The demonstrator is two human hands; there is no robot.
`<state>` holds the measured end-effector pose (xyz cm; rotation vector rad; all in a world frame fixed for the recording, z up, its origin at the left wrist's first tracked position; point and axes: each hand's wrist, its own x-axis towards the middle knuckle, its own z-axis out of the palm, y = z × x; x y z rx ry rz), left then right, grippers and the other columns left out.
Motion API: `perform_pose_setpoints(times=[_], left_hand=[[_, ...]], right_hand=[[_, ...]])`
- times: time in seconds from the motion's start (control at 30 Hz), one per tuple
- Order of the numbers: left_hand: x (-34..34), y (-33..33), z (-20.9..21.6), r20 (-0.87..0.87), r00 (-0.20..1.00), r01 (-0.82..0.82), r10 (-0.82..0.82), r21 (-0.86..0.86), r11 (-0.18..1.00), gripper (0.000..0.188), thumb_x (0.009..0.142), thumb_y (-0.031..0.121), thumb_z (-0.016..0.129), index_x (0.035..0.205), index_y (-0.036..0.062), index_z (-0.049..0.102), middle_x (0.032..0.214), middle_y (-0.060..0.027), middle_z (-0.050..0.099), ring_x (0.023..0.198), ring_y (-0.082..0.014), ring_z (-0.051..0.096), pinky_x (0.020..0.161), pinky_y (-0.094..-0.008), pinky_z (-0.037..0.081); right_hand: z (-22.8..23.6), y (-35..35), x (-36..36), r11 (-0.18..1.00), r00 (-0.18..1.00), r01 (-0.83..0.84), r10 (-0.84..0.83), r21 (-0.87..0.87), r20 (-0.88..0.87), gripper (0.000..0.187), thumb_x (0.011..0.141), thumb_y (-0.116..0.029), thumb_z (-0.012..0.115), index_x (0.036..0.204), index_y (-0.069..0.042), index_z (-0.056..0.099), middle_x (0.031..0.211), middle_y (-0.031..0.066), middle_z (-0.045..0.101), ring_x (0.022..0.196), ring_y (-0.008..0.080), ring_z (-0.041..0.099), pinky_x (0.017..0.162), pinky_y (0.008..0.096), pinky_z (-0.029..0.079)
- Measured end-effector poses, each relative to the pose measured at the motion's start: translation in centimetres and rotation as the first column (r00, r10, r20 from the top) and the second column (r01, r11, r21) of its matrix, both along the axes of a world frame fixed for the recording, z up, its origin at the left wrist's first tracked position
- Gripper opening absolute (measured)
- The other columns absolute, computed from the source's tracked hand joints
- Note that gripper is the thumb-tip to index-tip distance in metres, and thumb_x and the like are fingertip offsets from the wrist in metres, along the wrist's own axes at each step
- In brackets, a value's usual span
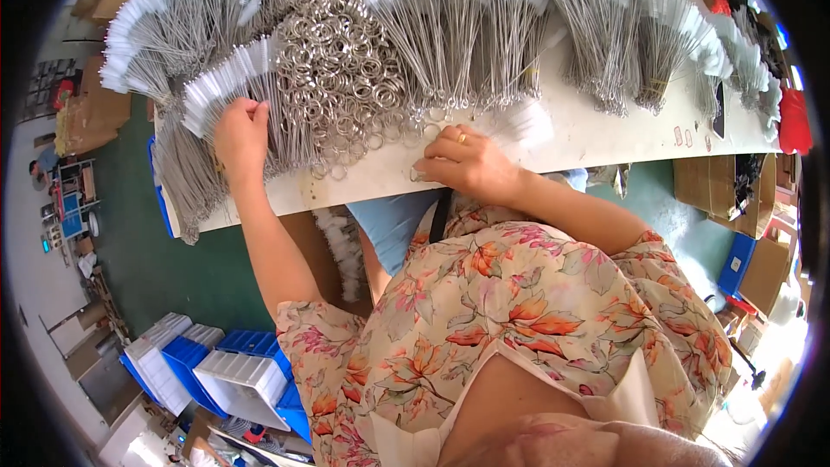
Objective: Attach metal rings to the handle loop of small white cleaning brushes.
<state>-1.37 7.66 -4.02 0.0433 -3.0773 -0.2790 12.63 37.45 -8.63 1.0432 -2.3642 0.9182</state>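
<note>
My left hand (pixel 241 134) rests on a fanned bundle of thin wire brushes with white bristle tips (pixel 226 86), fingers curled around a few of their twisted stems. My right hand (pixel 460 160) lies at the front of the white table (pixel 605 134), fingers pinched on a small metal ring (pixel 418 175) at the table's edge. Between the two hands sits a heap of silver metal rings (pixel 341 69). More brush bundles (pixel 467 17) fan out behind my right hand.
Further brush bundles (pixel 657 26) cover the table's right side and far left (pixel 164 17). Blue and white plastic crates (pixel 216 367) stand on the green floor at lower left. Cardboard boxes (pixel 735 186) sit under the table at right.
</note>
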Motion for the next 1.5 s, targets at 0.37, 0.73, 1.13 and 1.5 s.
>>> perform_pose_setpoints(times=[0.37,0.73,1.13,1.5], left_hand=[[-0.7,-1.8,-2.1,-0.229,0.97,-0.051,0.083,0.142,0.989,0.024,0.08,0.028,0.061,0.089,0.006,0.061,0.079,-0.0145,0.065,0.075,-0.0324,0.061,0.069,-0.04,0.047],[0.6,0.1,1.2,-0.431,0.902,-0.037,-0.035,-0.158,0.987,0.014,0.079,0.018,0.055,0.078,0.0046,0.058,0.073,-0.012,0.062,0.07,-0.0306,0.06,0.063,-0.0413,0.048],[-5.3,-17.8,3.3,-0.61,0.602,0.026,0.515,0.66,0.751,0.023,0.088,0.023,0.053,0.092,0.0009,0.056,0.083,-0.0147,0.063,0.072,-0.0245,0.063,0.066,-0.0358,0.051],[-1.8,-28.4,-3.1,-0.068,0.961,-0.273,0.268,-0.092,0.957,0.033,0.075,0.028,0.061,0.082,-0.0033,0.066,0.078,-0.0194,0.064,0.072,-0.0339,0.061,0.068,-0.0411,0.045]], right_hand=[[3.9,4.5,-15.6,0.7,0.719,0.591,-0.682,0.401,0.132,0.03,0.077,-0.036,0.064,0.089,-0.008,0.064,0.082,0.0072,0.064,0.07,0.0241,0.063,0.062,0.0336,0.049],[11.3,9.7,-12.4,0.491,0.826,0.564,-0.351,-0.664,0.441,0.027,0.09,-0.023,0.049,0.097,0.001,0.058,0.08,0.0058,0.058,0.07,0.0151,0.058,0.064,0.024,0.047],[6.8,25.2,-6.3,0.458,0.382,0.851,-0.876,0.257,0.294,0.03,0.08,-0.032,0.063,0.097,-0.008,0.065,0.074,0.0053,0.062,0.069,0.011,0.055,0.066,0.0269,0.044],[8.1,21.9,-7.5,0.292,0.195,0.897,-0.935,0.331,0.297,0.03,0.073,-0.037,0.063,0.087,-0.011,0.067,0.082,0.0111,0.066,0.079,0.0292,0.063,0.071,0.0401,0.05]])
